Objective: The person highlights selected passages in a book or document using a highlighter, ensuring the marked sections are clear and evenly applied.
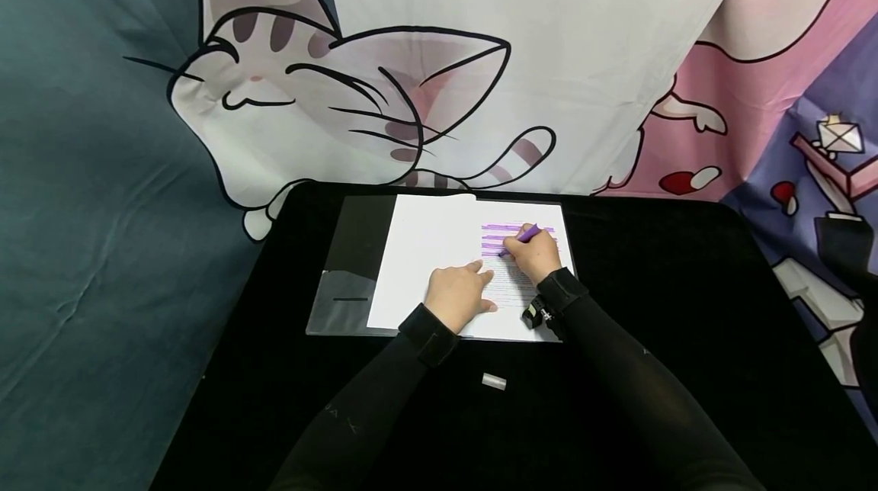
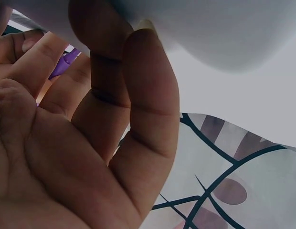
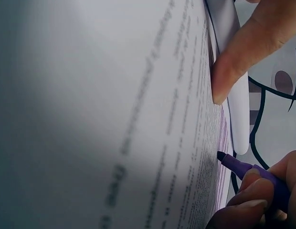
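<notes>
My right hand [image 1: 537, 255] pinches a purple highlighter [image 3: 272, 183], its dark chisel tip right at the printed page [image 1: 511, 289]. Purple bands mark several lines of text in the page's upper part. My left hand [image 1: 458, 296] rests with fingers spread near the fold, over the white left page [image 1: 418, 255] and the edge of the printed one. In the right wrist view, a left fingertip [image 3: 222, 90] presses on the paper just above the highlighter. The left wrist view shows the left palm and fingers [image 2: 153, 90] from below, close against the paper.
A clear plastic cover [image 1: 343, 308] lies folded out on the left of the open pages. A small pale cylinder [image 1: 494, 381] lies on the black tabletop [image 1: 652, 262] nearer to me. Behind the table hangs a curtain [image 1: 583, 94] printed with a cartoon cat.
</notes>
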The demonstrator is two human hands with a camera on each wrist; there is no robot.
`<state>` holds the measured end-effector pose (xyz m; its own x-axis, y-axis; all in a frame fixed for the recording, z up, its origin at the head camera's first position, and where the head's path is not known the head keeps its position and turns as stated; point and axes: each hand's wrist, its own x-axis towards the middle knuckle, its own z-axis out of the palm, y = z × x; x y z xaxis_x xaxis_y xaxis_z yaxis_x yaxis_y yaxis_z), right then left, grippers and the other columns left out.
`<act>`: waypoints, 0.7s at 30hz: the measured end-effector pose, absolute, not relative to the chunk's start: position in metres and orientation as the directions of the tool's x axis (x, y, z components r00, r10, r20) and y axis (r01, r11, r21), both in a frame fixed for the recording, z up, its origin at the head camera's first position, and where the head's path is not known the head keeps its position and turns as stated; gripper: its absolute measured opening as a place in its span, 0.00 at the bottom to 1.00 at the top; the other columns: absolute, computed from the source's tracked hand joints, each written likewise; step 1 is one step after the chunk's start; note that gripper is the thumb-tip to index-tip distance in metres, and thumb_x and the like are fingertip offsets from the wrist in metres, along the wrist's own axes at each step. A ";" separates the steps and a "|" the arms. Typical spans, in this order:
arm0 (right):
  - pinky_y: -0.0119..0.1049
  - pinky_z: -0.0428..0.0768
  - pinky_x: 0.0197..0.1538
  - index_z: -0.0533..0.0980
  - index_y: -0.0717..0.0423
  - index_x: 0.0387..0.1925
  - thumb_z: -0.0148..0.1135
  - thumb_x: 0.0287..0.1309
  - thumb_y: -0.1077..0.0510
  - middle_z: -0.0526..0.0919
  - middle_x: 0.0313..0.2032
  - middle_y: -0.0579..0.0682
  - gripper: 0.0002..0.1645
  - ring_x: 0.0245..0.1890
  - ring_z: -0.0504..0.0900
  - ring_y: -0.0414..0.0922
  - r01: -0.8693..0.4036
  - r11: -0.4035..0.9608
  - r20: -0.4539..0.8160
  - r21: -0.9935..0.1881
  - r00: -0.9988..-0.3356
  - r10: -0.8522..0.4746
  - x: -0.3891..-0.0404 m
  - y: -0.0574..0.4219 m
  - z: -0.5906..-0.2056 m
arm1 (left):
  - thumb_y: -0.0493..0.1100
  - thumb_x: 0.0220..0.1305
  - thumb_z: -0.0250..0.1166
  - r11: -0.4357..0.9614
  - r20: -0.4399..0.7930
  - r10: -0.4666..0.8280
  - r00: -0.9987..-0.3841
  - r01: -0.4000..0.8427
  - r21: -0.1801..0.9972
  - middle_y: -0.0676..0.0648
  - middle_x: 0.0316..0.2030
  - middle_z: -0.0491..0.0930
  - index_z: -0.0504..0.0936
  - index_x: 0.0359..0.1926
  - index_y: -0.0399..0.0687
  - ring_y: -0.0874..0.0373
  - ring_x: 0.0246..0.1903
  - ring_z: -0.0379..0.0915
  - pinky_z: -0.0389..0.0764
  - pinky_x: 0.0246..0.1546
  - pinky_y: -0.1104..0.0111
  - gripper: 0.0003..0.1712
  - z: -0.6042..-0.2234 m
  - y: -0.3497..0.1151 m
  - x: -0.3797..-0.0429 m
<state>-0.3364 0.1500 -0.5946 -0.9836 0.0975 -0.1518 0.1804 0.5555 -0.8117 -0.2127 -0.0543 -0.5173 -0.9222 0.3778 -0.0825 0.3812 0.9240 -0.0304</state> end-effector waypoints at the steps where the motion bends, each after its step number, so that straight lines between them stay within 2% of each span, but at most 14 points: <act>1: 0.37 0.74 0.27 0.76 0.48 0.24 0.72 0.61 0.51 0.86 0.21 0.45 0.15 0.24 0.81 0.47 0.174 0.562 -0.144 -0.809 -0.985 0.098 -0.336 0.150 -0.594 | 0.75 0.68 0.73 0.924 -0.086 0.377 -0.922 0.381 -0.029 0.56 0.80 0.79 0.82 0.79 0.71 0.49 0.65 0.91 0.94 0.50 0.52 0.42 -0.517 -0.054 -0.213; 12: 0.40 0.72 0.26 0.75 0.46 0.24 0.72 0.61 0.49 0.82 0.21 0.46 0.16 0.25 0.78 0.49 0.162 0.596 -0.125 -0.786 -0.987 0.104 -0.340 0.159 -0.601 | 0.76 0.68 0.72 0.924 -0.096 0.375 -0.922 0.380 -0.041 0.57 0.81 0.78 0.81 0.79 0.72 0.50 0.65 0.91 0.94 0.49 0.52 0.43 -0.517 -0.054 -0.213; 21: 0.41 0.74 0.28 0.76 0.46 0.24 0.73 0.62 0.47 0.85 0.21 0.46 0.16 0.25 0.81 0.49 0.143 0.622 -0.106 -0.770 -0.990 0.097 -0.342 0.166 -0.604 | 0.75 0.68 0.72 0.926 -0.094 0.370 -0.924 0.375 -0.040 0.57 0.81 0.78 0.81 0.79 0.72 0.50 0.65 0.91 0.94 0.49 0.53 0.42 -0.516 -0.054 -0.212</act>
